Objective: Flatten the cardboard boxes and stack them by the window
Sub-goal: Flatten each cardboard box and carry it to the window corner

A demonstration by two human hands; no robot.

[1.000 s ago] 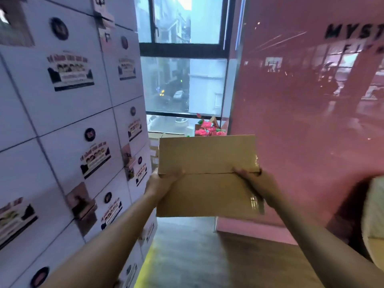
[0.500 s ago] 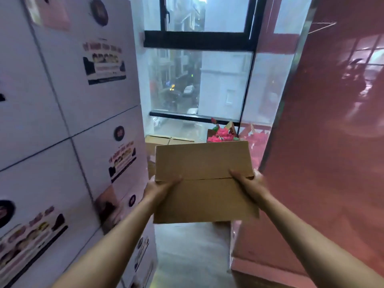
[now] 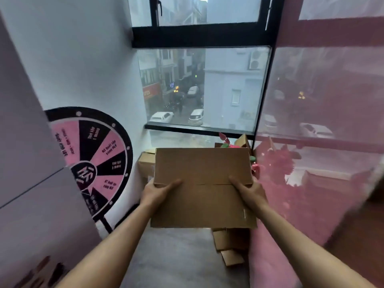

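A flattened brown cardboard box (image 3: 202,188) is held level in front of me, above the floor near the window (image 3: 203,88). My left hand (image 3: 159,192) grips its left edge, thumb on top. At the opposite edge my right hand (image 3: 248,192) holds on the same way. Beyond the held piece, more brown cardboard boxes (image 3: 146,165) sit on the floor under the window. Flat cardboard pieces (image 3: 229,246) lie on the floor below the box, partly hidden by it.
A pink and black prize wheel (image 3: 99,161) leans on the white wall at left. White lockers (image 3: 31,194) fill the near left. A glossy pink wall (image 3: 322,142) runs along the right. Pink flowers in an open box (image 3: 230,144) stand by the window corner. Grey floor (image 3: 172,258) lies ahead.
I have walked closer to the window with the flattened box in both hands. The lockers have slid back to my left and the prize wheel has come into view.
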